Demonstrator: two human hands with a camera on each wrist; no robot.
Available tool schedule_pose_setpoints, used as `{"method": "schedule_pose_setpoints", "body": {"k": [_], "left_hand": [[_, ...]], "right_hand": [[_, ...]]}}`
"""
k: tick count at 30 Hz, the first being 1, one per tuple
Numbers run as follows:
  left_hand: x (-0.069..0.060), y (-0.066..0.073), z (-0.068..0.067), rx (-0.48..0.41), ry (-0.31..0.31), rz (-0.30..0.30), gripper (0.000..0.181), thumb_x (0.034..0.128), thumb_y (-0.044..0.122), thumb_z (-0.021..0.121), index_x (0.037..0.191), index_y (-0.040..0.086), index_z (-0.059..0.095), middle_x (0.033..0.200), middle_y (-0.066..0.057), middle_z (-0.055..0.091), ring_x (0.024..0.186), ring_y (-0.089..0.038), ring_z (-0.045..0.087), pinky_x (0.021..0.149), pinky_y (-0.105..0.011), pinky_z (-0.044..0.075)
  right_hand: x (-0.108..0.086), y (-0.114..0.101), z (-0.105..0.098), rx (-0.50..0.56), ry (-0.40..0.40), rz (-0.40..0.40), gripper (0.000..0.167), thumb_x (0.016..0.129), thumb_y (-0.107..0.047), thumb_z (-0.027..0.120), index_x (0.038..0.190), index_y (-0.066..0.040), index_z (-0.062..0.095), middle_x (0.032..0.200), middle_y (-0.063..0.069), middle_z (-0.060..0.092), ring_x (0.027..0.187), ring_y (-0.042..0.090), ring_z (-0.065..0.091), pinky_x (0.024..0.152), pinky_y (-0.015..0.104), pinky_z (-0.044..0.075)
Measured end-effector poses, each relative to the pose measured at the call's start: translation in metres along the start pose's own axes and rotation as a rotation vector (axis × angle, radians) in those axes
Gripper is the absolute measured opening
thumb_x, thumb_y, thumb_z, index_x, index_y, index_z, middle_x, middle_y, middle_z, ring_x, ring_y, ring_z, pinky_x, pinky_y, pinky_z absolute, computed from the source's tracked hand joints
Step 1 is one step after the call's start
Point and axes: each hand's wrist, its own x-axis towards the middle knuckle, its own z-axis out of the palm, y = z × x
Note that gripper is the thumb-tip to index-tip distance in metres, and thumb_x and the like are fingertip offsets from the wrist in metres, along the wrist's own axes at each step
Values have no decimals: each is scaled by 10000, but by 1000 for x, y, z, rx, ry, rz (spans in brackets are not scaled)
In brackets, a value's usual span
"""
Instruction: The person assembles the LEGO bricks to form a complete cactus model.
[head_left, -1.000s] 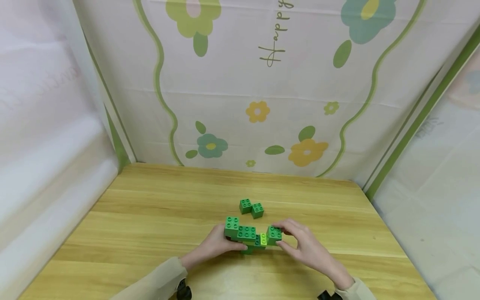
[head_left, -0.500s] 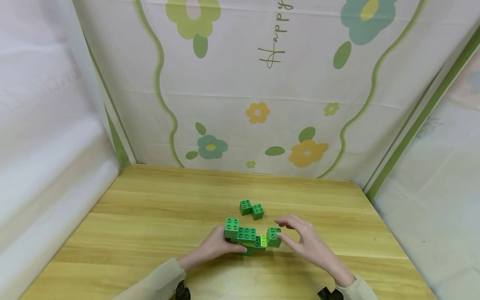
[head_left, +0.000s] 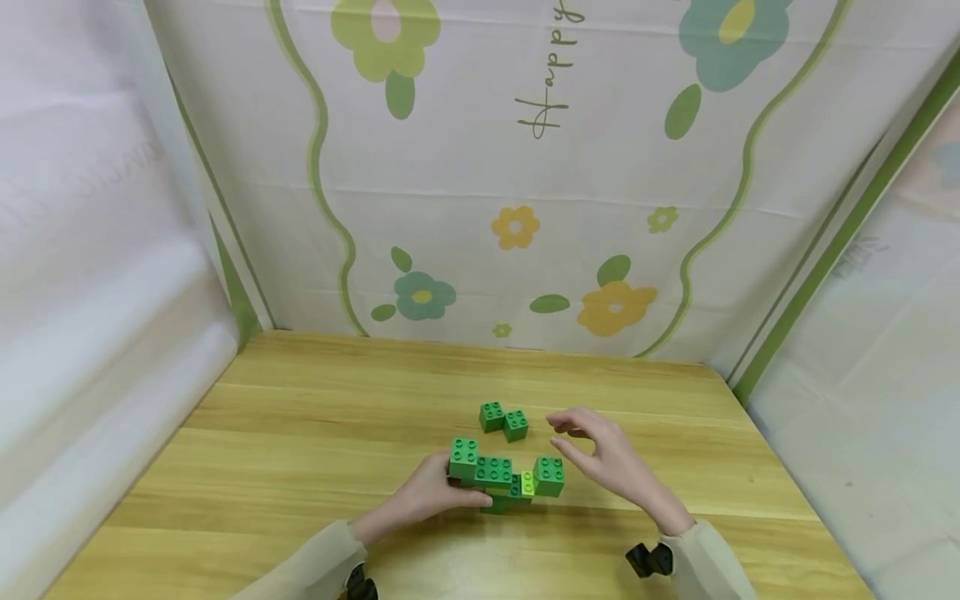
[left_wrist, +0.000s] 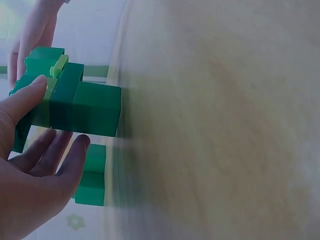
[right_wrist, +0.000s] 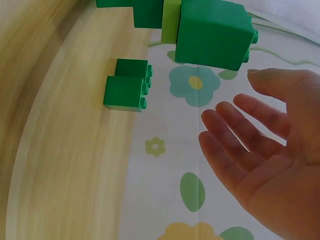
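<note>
My left hand [head_left: 431,492] grips a joined build of green toy building bricks [head_left: 493,472] from its left side, thumb in front. A studded green brick [head_left: 549,475] forms its right end, beside a narrow lime-green brick [head_left: 528,482]. In the left wrist view the build [left_wrist: 96,109] sits between thumb and fingers, its lower end close to the table. My right hand [head_left: 607,458] hovers to the right of the build, apart from it. The right wrist view shows that hand [right_wrist: 280,145] with fingers spread and nothing held.
Two small green bricks [head_left: 492,416] stand touching on the wooden table [head_left: 337,425], just behind the build. A white cloth wall [head_left: 450,175] with printed flowers rises at the table's back edge, and pale cloth hangs along both sides.
My right hand has let go of the build's right-end brick and drawn back and away, fingers parting. The left hand keeps its grip nearly in place.
</note>
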Motion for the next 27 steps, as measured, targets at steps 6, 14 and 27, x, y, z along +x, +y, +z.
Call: {"method": "schedule_pose_setpoints", "body": {"k": [6,14,27], "left_hand": [[-2,-2,-4,-15,9,5,462,783,231,845,1181,96,653,1158,-92,720,967,-106,684,828,-201,573],[-6,-2,-9,-73,0,-16,487,784,221,840,1204,77,640,1165,-124,714,979,-157,704,833,-228,595],[-8,5,-11,-121,7,-28,482,792,168,832,1220,59,639,1161,-137,710,985,-194,712,834,-244,603]], "right_hand": [[9,12,4,28,-49,38,264,916,-113,703,1172,-66,667,1105,102,711,951,230,707,820,391,616],[19,27,13,109,-181,126,306,938,-143,679,1230,-65,633,1180,138,690,1015,282,693,882,463,591],[35,52,32,197,-288,199,339,941,-113,668,1247,18,606,1186,204,659,1038,341,670,916,471,578]]}}
